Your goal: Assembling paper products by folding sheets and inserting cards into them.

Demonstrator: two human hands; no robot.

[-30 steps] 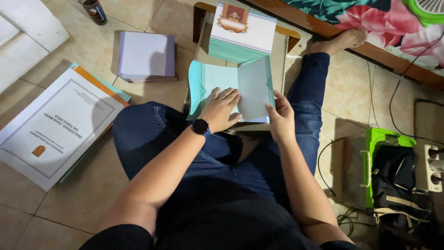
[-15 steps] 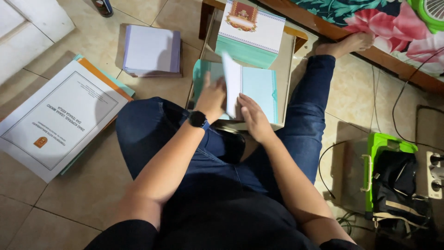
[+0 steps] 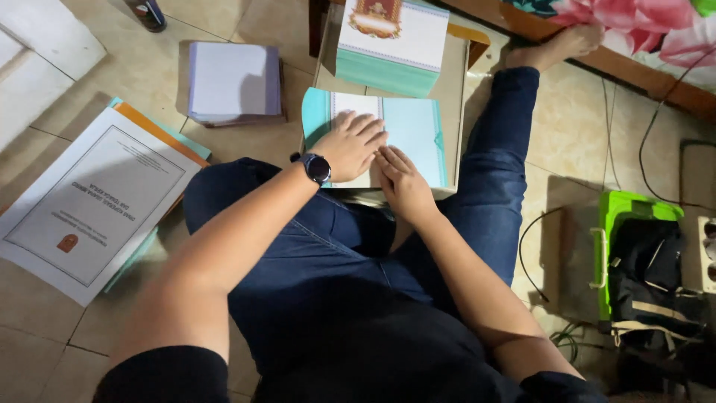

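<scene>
I sit on the floor with a flat cardboard box [image 3: 456,89] between my legs. On it lies a teal and white folded card [image 3: 409,128]. My left hand [image 3: 352,145], with a dark watch on its wrist, presses flat on the card's left half. Beside it, my right hand [image 3: 401,179] rests flat along the card's lower middle fold, fingers together. A stack of similar teal-edged cards [image 3: 391,39] with an ornate print lies at the far end of the box.
A lilac paper stack [image 3: 234,82] sits on the tiles to the left. Large white printed sheets [image 3: 89,201] lie further left. A green case with a black bag [image 3: 640,261], cables and a power strip [image 3: 705,254] are at the right. A bed edge [image 3: 634,60] runs behind.
The card's white flap, raised half a second ago, has been folded down flat. Both hands now press on the closed card.
</scene>
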